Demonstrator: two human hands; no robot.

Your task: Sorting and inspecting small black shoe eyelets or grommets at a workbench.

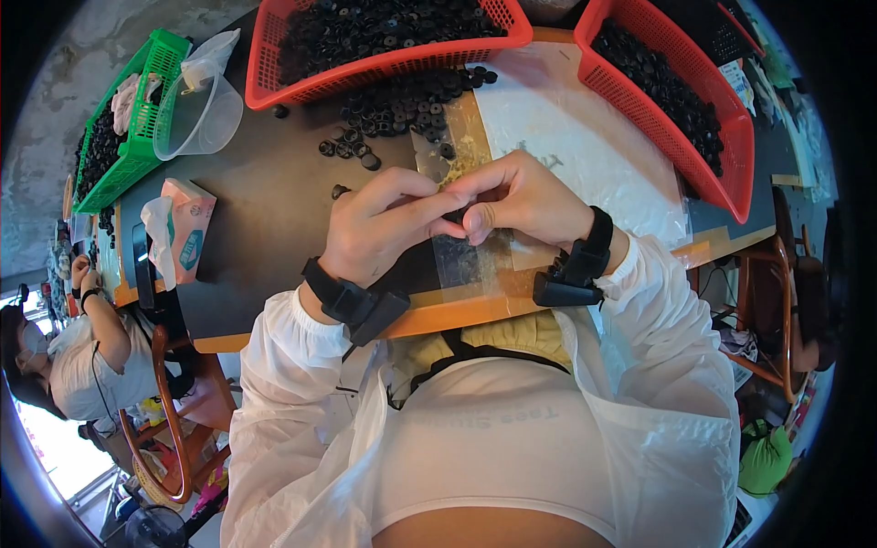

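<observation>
My left hand (376,224) and my right hand (533,203) meet above the near part of the table, fingertips together. Both are closed in a pinch around a small black piece (454,216), which the fingers mostly cover, so its exact shape is hidden. Just beyond my hands lies a loose pile of small black round pieces (402,111), many with a hole in the middle. A single black piece (340,191) rests beside my left hand. Each wrist wears a black strap with a small dark box.
Red baskets of black round pieces stand at the far middle (384,73) and far right (671,114). A green basket (137,151), clear plastic tub (206,123) and pink tissue box (192,233) are left. White plastic sheeting (585,137) covers the right. Another person (87,352) sits left.
</observation>
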